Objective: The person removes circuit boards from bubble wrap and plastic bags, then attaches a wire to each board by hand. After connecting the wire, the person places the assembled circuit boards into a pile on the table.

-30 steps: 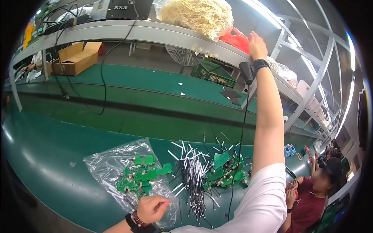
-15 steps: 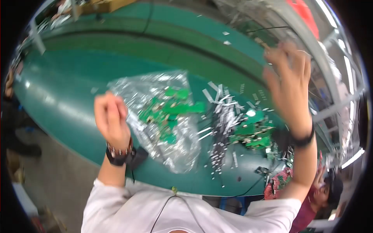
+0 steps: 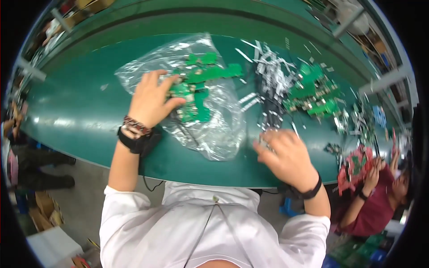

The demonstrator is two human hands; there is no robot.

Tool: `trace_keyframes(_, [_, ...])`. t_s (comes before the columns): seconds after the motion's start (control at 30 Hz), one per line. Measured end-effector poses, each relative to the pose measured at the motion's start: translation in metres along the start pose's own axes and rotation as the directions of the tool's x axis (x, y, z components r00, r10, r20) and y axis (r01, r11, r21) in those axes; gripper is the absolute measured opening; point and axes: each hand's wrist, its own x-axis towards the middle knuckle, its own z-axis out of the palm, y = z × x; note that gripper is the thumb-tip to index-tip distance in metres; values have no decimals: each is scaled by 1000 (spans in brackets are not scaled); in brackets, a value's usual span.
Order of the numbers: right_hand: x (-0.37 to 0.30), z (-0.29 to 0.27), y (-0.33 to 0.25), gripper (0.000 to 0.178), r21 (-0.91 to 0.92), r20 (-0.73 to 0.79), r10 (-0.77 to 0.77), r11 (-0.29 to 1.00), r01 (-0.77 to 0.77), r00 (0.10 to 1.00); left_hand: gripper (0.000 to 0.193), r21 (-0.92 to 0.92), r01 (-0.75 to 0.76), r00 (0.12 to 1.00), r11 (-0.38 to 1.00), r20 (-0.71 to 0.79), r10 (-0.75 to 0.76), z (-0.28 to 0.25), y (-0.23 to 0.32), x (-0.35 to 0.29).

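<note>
Left hand [image 3: 149, 102] splayed at boards [image 3: 202, 102], right hand [image 3: 288, 156] curled

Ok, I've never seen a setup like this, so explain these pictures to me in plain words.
There is no machine here, just a person's two bare hands, seen by a wide fisheye camera worn on the head and looking down. That lens makes straight edges look curved.

On the green table lies a clear plastic sheet or bag with green circuit boards on it. To its right are a bundle of black cables with white ends and another board pile.

The left hand has its fingers spread at the first boards. The right hand is at the bundle's near end; blur hides whether it grips anything.
</note>
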Motion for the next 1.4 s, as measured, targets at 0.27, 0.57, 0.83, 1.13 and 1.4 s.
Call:
trace_keyframes(0.27, [-36, 4, 43, 25, 45, -206, 474, 879, -475, 856, 37, -74, -67, 983, 995, 164, 79, 4, -1, 8])
trace_keyframes(0.57, [-33, 31, 65, 15, -18, -180, 557, 822, -569, 811, 21, -412, 116, 985, 904, 166, -50, -3, -44, 7])
trace_keyframes(0.83, [-20, 25, 69, 8, -42, -233, 577, 798, -601, 783, 24, -969, 180, 934, 168, 116, -337, -29, 11, 6])
trace_keyframes(1.13, [23, -3, 32, 12, 921, -262, 759, 382, -82, 596, 37, -776, 433, 889, -458, 451, 77, -16, 81, 0])
trace_keyframes(1.4, [43, 52, -6, 14, 967, 27, 620, -215, 137, 784, 40, -622, 610, 765, -490, 623, 161, 16, 84, -15])
